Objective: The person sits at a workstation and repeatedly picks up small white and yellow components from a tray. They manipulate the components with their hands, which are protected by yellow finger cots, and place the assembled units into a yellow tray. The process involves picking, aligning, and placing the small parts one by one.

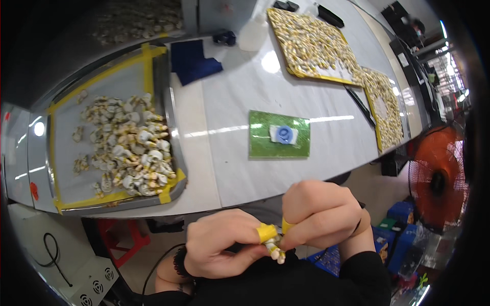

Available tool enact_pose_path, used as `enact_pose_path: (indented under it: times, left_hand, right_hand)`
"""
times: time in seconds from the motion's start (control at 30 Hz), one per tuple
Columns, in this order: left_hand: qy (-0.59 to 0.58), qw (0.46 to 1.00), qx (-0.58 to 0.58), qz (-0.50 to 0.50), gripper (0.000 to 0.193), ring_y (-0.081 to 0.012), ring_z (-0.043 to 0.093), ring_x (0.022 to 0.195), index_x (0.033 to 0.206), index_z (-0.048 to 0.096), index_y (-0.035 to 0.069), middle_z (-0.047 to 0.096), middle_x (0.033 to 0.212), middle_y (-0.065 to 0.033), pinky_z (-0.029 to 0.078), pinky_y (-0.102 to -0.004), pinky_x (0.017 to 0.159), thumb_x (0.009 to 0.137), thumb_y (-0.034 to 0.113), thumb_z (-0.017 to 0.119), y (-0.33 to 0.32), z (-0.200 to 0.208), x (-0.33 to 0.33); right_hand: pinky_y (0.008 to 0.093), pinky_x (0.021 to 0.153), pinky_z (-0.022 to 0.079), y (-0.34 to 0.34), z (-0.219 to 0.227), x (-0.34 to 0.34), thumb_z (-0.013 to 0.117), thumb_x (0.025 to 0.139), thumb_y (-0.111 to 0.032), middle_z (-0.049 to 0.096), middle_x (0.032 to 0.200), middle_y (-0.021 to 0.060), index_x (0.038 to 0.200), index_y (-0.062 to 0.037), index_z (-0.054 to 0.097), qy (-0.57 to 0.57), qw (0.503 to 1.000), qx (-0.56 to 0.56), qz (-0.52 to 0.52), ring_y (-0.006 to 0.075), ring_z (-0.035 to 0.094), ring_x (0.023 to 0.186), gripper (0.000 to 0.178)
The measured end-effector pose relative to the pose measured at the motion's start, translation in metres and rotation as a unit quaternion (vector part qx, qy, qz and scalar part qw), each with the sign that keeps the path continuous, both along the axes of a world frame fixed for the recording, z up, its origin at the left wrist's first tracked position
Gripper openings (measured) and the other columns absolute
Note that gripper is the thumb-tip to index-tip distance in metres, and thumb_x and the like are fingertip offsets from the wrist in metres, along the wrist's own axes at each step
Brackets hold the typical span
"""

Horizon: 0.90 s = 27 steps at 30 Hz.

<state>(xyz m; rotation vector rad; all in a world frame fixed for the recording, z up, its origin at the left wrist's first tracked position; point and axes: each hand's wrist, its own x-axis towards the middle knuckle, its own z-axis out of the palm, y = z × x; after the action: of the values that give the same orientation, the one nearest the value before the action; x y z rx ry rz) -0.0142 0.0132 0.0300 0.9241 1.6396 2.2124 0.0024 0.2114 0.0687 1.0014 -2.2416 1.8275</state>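
The left hand (pixel 222 247) pinches a small white-and-yellow piece (pixel 275 251) off the table's (pixel 224 158) near edge; the right hand (pixel 321 214) curls against it, whether gripping I can't tell. Leftmost lies a loaded tray (pixel 65 148), then a green board (pixel 260 149), then two crowded panels (pixel 326 79).

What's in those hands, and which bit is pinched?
A small white-and-yellow piece. The left hand pinches its side; the right hand is at its upper end, exact grip hidden.

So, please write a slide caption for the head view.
Left hand and right hand meet at a small figurine; more figurines lie in a yellow-taped tray.
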Motion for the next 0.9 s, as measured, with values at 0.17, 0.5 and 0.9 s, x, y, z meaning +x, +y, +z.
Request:
enact_pose_path:
  times: [0.17, 0.5, 0.9]
  left_hand:
    - [0.029, 0.999, -0.025, 0.004, 0.019, -0.025, 0.065, 0.071, 0.085, 0.062, -0.002, 0.064, 0.078, -0.0126, 0.052, -0.0311, 0.064, 0.07, -0.004, 0.072, -0.004, -0.002, 0.003]
    - [-0.044, 0.995, -0.085, 0.003, 0.013, -0.0256, 0.06, 0.07, 0.085, 0.057, 0.001, 0.06, 0.076, -0.0105, 0.045, -0.0312, 0.062, 0.079, 0.008, 0.066, -0.012, 0.026, 0.006]
    - [0.203, 0.768, -0.476, 0.377, 0.022, -0.03, 0.061, 0.06, 0.088, 0.059, 0.002, 0.061, 0.065, -0.015, 0.046, -0.0358, 0.054, 0.079, 0.02, 0.067, -0.103, 0.026, -0.076]
  right_hand:
    - [0.0279, 0.063, 0.044, 0.0, -0.003, 0.005, 0.055, 0.072, 0.011, 0.057, 0.091, 0.0115, 0.083, 0.0015, 0.062, 0.019, 0.999, 0.036, 0.01, 0.0196, 0.055, 0.073, 0.016]
    - [0.0279, 0.057, 0.036, -0.014, -0.025, 0.028, 0.068, 0.068, -0.006, 0.05, 0.071, 0.0069, 0.075, -0.0056, 0.05, 0.046, 0.984, 0.058, -0.162, 0.0184, 0.046, 0.062, 0.019]
    - [0.0209, 0.059, 0.035, 0.039, -0.061, 0.04, 0.054, 0.089, -0.003, 0.05, 0.076, 0.0018, 0.09, 0.0016, 0.055, -0.089, 0.905, -0.072, -0.41, 0.0086, 0.043, 0.065, 0.005]
